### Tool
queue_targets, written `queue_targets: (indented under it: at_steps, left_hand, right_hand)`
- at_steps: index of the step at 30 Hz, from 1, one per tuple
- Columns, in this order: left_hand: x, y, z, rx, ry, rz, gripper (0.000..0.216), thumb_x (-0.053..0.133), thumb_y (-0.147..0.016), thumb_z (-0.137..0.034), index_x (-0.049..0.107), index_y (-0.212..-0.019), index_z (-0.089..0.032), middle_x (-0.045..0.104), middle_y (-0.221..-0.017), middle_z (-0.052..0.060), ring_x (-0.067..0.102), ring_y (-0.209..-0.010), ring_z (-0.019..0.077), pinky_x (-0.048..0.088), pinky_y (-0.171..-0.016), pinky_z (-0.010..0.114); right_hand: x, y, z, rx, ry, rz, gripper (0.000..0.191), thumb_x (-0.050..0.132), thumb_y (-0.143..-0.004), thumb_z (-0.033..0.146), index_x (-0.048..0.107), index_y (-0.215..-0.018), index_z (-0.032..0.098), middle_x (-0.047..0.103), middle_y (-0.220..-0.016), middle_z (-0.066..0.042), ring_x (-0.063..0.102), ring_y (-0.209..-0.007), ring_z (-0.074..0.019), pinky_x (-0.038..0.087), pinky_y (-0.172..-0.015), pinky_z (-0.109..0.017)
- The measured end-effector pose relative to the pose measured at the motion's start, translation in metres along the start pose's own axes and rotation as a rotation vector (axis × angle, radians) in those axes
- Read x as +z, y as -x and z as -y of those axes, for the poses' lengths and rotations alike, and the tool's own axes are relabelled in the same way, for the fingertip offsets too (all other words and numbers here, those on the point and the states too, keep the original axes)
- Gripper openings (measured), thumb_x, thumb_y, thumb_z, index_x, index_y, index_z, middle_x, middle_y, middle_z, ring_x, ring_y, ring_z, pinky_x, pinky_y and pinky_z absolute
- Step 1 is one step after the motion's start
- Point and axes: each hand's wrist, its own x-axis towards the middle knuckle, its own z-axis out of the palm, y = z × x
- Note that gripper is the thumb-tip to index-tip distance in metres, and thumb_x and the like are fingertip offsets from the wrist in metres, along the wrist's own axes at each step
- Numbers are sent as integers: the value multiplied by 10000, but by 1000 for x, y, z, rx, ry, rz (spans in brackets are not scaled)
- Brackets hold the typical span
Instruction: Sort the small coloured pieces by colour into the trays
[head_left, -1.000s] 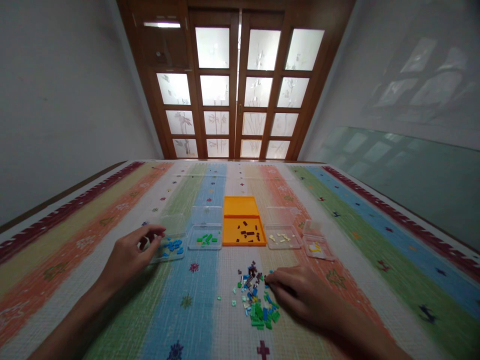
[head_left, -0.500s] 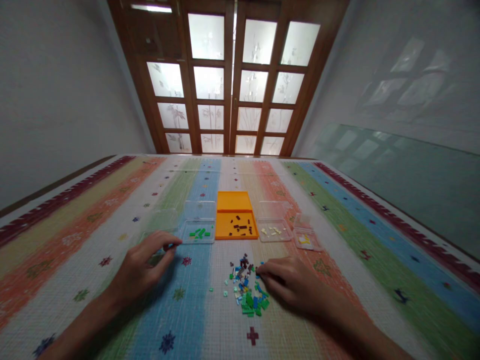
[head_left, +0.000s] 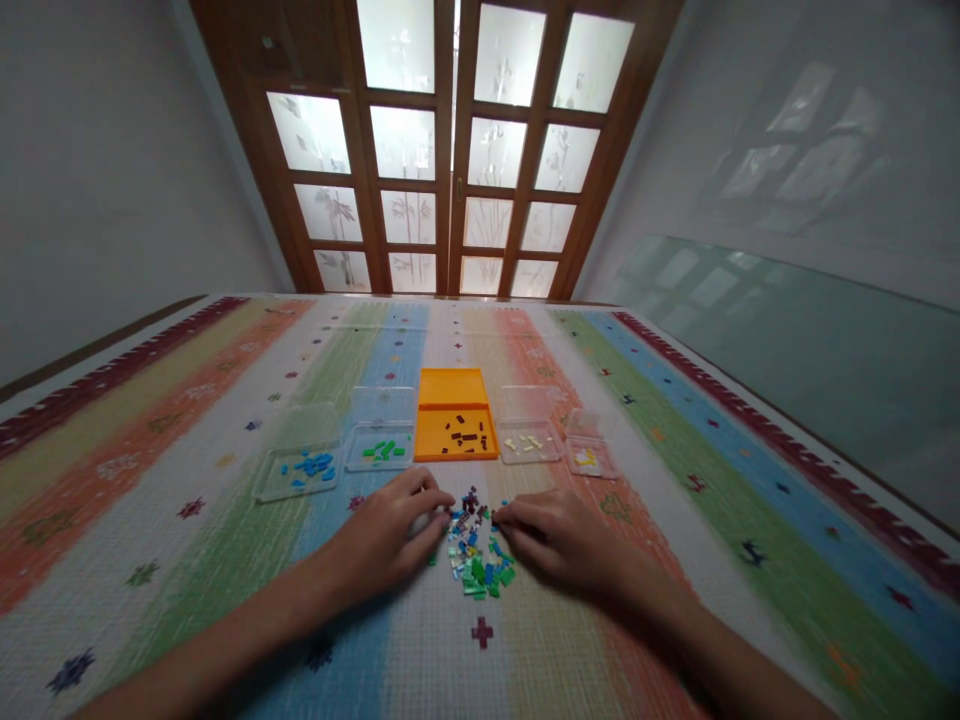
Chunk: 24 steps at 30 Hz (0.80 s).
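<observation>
A heap of small building bricks (head_left: 474, 572) in green, blue, dark brown and pale colours lies on the striped cloth before me. At its left edge is my left hand (head_left: 405, 522), thumb and forefinger drawn together; whatever may be between them is too small to name. My right hand (head_left: 559, 535) rests against the right edge, fingers bent and tips pressed together beside a few bricks. A dark speck shows at those tips, but I cannot make out what it is. Beyond the hands, an orange case (head_left: 424, 440) holds dark brown bricks.
Left of the case stand a clear box with green bricks (head_left: 384, 452) and another with blue bricks (head_left: 311, 466). To its right are clear boxes with cream bricks (head_left: 525, 443) and yellow pieces (head_left: 586, 458). All lids stand raised. A glass-paned door (head_left: 454, 190) is behind the table.
My left hand has moved right from beside the green-brick box to the heap, uncovering the blue-brick box. My right hand stays at the heap's right edge. The whole view has shifted slightly.
</observation>
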Motion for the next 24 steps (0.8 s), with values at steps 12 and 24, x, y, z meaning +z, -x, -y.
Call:
queue_targets:
  at_steps: [12, 24]
  left_hand:
    - [12, -16, 2, -37, -90, 136, 214, 518, -959, -224, 722, -936, -165, 618, -937, 82, 594, -870, 206, 506, -788, 343]
    - [-43, -23, 9, -51, -58, 104, 201, 483, -945, -265, 668, -946, -188, 690, -850, 35, 616, -722, 162, 479, -709, 298]
  right_hand:
    - [-2, 0, 1, -40, 11, -13, 252, 490, -950, 189, 735, -992, 151, 755, -846, -74, 613, -673, -134, 396, -645, -279]
    - [-3, 1, 5, -59, 40, -17, 254, 462, -982, 213, 699, -908, 156, 673, -720, -41, 511, -596, -111, 323, -598, -287]
